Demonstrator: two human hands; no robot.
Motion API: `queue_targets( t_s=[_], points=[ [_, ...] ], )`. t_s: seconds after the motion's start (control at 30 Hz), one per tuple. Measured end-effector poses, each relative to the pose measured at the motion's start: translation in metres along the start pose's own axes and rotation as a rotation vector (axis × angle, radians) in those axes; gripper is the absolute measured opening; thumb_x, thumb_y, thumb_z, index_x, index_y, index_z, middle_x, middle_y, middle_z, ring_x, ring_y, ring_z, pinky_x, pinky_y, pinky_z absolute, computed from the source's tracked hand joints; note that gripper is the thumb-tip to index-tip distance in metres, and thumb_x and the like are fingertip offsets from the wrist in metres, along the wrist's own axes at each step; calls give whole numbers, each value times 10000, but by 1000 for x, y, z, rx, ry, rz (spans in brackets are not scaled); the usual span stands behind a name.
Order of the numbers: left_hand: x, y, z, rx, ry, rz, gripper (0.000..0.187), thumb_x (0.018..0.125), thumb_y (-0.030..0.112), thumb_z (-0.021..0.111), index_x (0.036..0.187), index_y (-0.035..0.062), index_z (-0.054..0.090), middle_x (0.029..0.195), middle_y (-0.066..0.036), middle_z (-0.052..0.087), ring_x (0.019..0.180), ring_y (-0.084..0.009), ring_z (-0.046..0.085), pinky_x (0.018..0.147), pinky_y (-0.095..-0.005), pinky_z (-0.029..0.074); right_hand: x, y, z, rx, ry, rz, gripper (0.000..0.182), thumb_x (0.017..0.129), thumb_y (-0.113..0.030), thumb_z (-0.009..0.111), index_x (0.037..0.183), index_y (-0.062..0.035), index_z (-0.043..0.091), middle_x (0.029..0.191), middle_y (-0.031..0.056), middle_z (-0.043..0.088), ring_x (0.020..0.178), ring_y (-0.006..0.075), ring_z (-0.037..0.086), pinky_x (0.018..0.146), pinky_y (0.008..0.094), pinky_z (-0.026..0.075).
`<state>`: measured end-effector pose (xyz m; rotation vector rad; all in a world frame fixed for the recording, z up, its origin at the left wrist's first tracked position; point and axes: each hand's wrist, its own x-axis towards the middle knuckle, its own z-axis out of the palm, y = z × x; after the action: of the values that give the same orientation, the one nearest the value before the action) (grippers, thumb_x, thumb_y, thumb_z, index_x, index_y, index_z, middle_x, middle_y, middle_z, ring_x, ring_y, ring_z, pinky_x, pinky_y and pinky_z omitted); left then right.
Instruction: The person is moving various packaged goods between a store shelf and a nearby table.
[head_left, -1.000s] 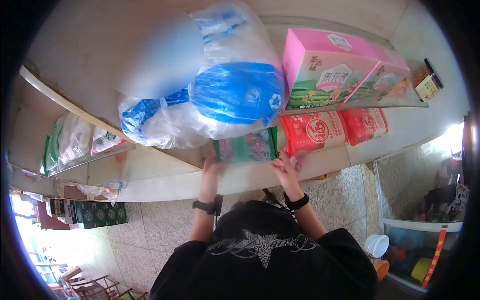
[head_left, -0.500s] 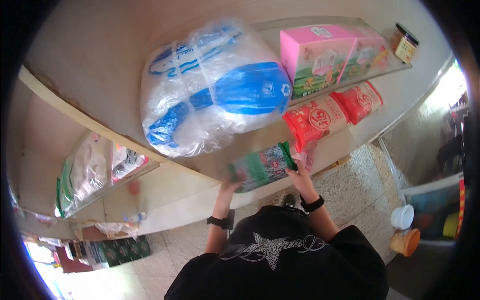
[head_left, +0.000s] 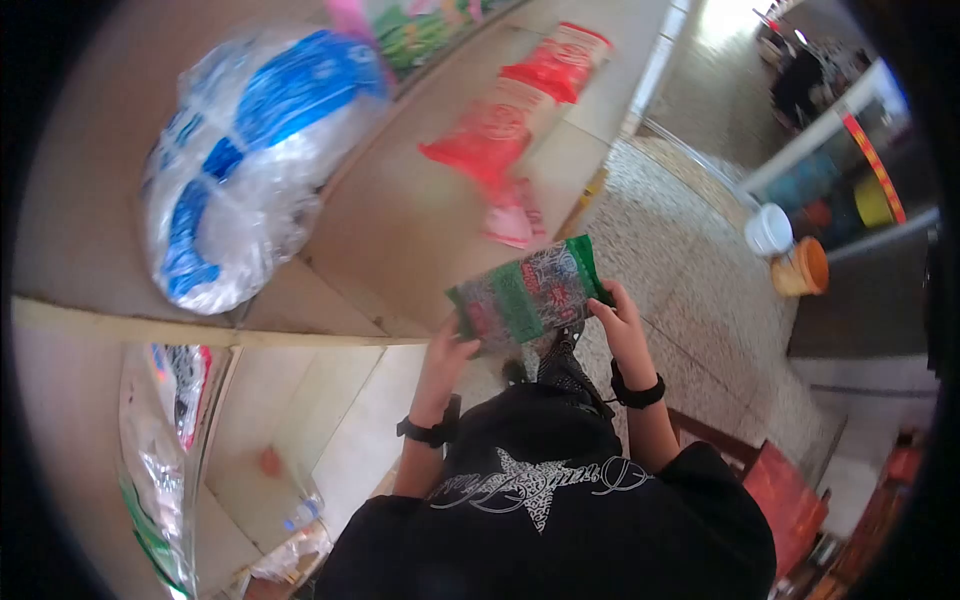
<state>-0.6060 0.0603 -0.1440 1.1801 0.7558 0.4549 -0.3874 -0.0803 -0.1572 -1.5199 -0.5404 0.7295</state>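
Observation:
A green plastic packet [head_left: 528, 295] with see-through panels and dark contents is held between my two hands, in front of my body and past the shelf edge. My left hand [head_left: 445, 362] grips its lower left end. On the opposite end, my right hand [head_left: 622, 325] has the thumb over the front and the fingers behind. Both wrists wear black bands. Beyond the packet, a small pink packet [head_left: 515, 218] lies on the shelf beside a red-and-white packet [head_left: 490, 130], with a second red packet [head_left: 567, 62] behind it.
A large clear bundle with blue print [head_left: 290, 100] sits on the shelf [head_left: 400, 220] at left, near a pink-and-green box [head_left: 425, 35]. Bagged goods [head_left: 160, 450] fill part of a lower-left compartment. A white bucket [head_left: 769, 232] and orange bucket [head_left: 803, 268] stand right.
My view has turned to the right, so the shelf goods shift left. The green packet has moved away from the shelf edge, still in both hands, and its print is clearer.

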Motion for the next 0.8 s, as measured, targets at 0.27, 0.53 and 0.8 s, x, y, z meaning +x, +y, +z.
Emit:
queue_targets(
  t_s=[0.27,0.53,0.8],
  points=[
    [20,-13,59,95,-321,-62,532,777,35,529,1291,-5,399,1159,-83,543,1039,-161,518,901,-294,392,-81,1,-59,-4,375,-33,308,831,-79,557,1120,14,505,922,36,564,822,104,511,745,250,416],
    [13,-17,175,243,-775,-39,513,797,65,535,1293,7,414,1187,-52,521,1071,-136,478,958,-282,322,-196,13,-124,-2,825,-30,323,814,-88,570,1105,40,515,954,105,606,850,149,550,766,272,429],
    [-75,-83,323,315,-1118,-178,528,798,53,538,1306,4,402,1206,-47,516,1102,-138,469,956,-283,330,-357,28,-206,-60,1232,27,323,813,-112,573,1089,48,524,866,108,621,808,147,563,736,276,437]
  ],
)
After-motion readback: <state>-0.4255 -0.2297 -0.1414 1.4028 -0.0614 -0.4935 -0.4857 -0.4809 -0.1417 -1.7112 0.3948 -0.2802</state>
